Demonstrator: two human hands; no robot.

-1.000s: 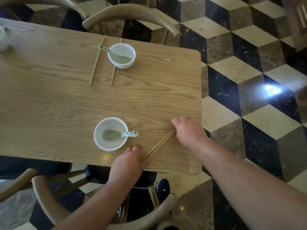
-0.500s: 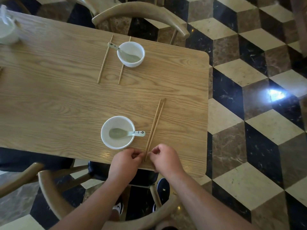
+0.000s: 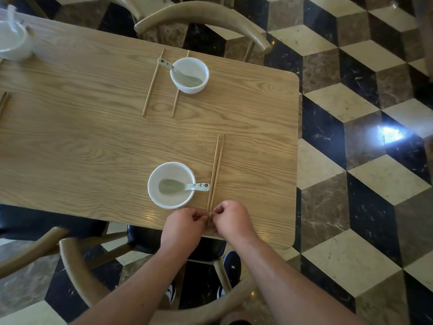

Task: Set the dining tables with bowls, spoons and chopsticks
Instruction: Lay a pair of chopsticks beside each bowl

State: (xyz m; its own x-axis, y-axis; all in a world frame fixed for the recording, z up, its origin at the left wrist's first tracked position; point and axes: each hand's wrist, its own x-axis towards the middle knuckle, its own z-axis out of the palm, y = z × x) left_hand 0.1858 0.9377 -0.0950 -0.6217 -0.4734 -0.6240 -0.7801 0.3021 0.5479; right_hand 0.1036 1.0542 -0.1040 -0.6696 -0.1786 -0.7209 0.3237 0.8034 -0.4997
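A white bowl (image 3: 161, 198) with a pale spoon (image 3: 185, 186) in it sits near the front edge of the wooden table (image 3: 93, 141). Just right of it lies a pair of wooden chopsticks (image 3: 216, 170), side by side, pointing away from me. My left hand (image 3: 184, 227) and my right hand (image 3: 232, 221) meet at the chopsticks' near ends, each pinching them with fingertips. Across the table stands a second bowl (image 3: 194, 89) with a spoon (image 3: 178, 72), and two separate chopsticks (image 3: 152, 84) lie to its left.
A third white bowl (image 3: 14, 41) is at the far left corner, and more chopstick tips (image 3: 3, 103) show at the left edge. Wooden chairs stand at the near side (image 3: 77, 270) and far side (image 3: 206, 15). Checkered marble floor lies to the right.
The chopsticks swung from lying slanted at the table edge to pointing straight away beside the bowl. My right hand came in from the right to meet the left at their near ends.
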